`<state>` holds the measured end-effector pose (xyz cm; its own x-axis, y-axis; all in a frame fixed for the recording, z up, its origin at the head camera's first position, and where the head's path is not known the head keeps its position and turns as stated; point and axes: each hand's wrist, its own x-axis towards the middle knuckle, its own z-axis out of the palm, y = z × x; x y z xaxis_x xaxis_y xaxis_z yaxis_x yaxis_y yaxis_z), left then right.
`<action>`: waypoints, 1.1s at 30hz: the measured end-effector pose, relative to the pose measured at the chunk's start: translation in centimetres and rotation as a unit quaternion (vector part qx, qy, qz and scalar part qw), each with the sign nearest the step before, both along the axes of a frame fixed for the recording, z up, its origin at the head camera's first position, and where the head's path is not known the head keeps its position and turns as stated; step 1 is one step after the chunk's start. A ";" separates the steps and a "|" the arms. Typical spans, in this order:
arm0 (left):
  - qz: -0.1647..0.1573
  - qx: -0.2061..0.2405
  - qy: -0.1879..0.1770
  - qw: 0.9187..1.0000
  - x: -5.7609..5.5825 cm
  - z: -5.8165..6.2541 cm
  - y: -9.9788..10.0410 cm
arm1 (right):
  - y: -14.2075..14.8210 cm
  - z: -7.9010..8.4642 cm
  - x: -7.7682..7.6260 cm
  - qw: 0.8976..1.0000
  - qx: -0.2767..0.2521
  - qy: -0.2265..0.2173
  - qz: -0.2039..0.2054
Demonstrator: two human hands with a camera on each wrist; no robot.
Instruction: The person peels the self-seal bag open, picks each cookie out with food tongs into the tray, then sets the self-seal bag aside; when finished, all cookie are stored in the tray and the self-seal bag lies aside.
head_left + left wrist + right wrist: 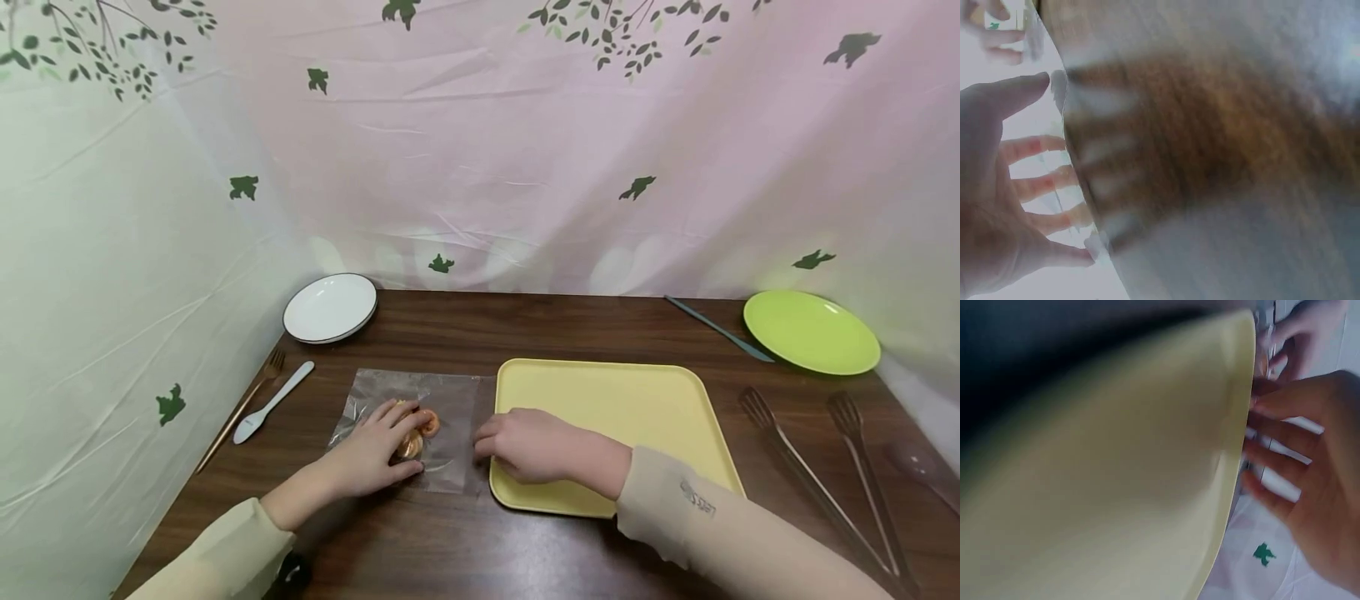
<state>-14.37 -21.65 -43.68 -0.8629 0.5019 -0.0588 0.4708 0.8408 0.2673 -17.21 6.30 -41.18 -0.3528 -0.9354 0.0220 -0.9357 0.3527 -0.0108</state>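
My left hand point(371, 450) rests with spread fingers on a flat clear plastic bag point(450, 392) left of the tray. Several small round orange and yellowish pieces point(428, 422) show in it by the fingers; their kind is unclear. In the left wrist view, the fingers of this hand point(997, 194) are extended and apart. My right hand point(528, 446) reaches over the left side of a yellow tray point(615, 392), fingertips right at the bag's right edge. The right wrist view has that hand point(1316, 469) with loosely extended fingers beyond the tray rim point(1235, 456).
White plates point(330, 308) stand at the back left, near a copper-coloured fork point(240, 412) and a white spoon point(273, 402). At the right lie a green plate point(810, 333), a blue-grey knife point(716, 327), two metal forks point(817, 492) point(870, 475) and a spoon point(918, 467). A printed curtain point(480, 167) closes the back.
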 end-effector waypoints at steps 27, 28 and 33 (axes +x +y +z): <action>0.100 0.214 -0.065 0.970 -4.0 -0.8 -2.6 | -0.1 -1.0 0.8 1.000 0.008 0.020 -0.021; 0.108 0.213 -0.065 0.969 -4.1 -0.9 -2.6 | -0.1 -1.0 0.8 1.000 0.007 0.019 -0.022; 0.124 0.216 -0.043 0.967 -4.5 -1.3 -2.4 | -0.1 -1.1 0.7 0.999 0.007 0.022 -0.023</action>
